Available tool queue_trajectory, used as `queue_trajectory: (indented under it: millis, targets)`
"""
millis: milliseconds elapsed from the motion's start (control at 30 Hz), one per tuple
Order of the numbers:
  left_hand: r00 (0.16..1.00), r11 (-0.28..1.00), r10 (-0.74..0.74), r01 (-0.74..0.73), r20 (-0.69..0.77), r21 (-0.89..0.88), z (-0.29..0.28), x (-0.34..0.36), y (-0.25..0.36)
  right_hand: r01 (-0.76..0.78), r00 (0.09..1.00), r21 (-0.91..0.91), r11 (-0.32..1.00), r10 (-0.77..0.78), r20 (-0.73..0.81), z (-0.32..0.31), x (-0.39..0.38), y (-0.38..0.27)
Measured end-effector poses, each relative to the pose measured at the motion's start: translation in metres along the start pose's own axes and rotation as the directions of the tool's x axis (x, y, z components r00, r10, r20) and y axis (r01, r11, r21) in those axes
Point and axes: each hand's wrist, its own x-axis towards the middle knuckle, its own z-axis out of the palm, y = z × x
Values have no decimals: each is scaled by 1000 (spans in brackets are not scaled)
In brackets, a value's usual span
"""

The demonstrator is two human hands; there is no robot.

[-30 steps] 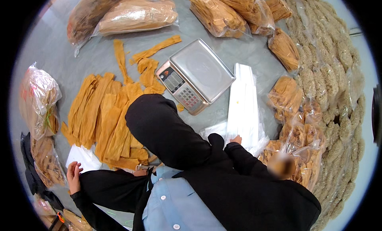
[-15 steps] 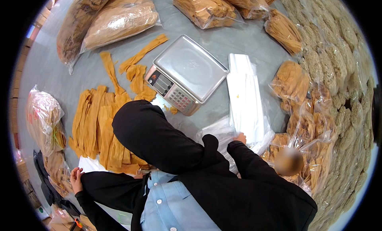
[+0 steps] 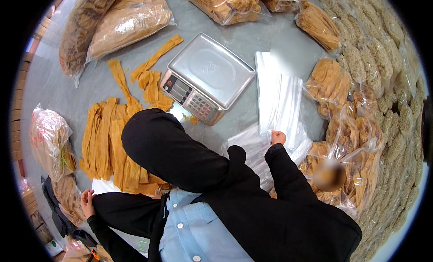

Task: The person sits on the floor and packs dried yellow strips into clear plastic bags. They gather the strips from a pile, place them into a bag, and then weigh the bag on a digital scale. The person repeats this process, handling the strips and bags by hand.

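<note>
My right hand (image 3: 277, 138) pinches the near part of a stack of clear and white plastic bags (image 3: 279, 104), right of a silver digital scale (image 3: 209, 72). My left hand (image 3: 87, 202) rests open against my black-clothed left leg, its fingers loosely bent and holding nothing. Flat yellow-brown dried strips (image 3: 97, 140) lie beyond that leg, with smaller pieces (image 3: 151, 86) beside the scale. A white sheet (image 3: 103, 184) shows partly under the strips.
Bagged brown bundles lie along the top (image 3: 131, 27) and in a cluster at the right (image 3: 329, 86). Pale stringy bundles (image 3: 379, 32) line the far right. A stuffed bag (image 3: 49, 140) and black plastic (image 3: 49, 208) lie at left, with cardboard boxes (image 3: 18, 117) at the edge.
My right hand has moved up along the plastic bags, and their near part has shifted. My left hand stays by my leg. The view has shifted slightly.
</note>
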Motion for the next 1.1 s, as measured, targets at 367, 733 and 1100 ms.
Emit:
queue_trajectory:
  millis: [367,733,1100]
  targets:
    - [999,1000,13,-14,-41,-12,1,2,-8,-45,789,-89,995,90,608,-17,-27,-29]
    - [998,1000,20,-21,-66,-6,3,-2,-3,-235,932,-536,810,345,113,25,-35,0]
    - [999,999,27,-28,-43,-33,7,3,-4,353,924,-128,927,-367,-108,-32,-25,-31]
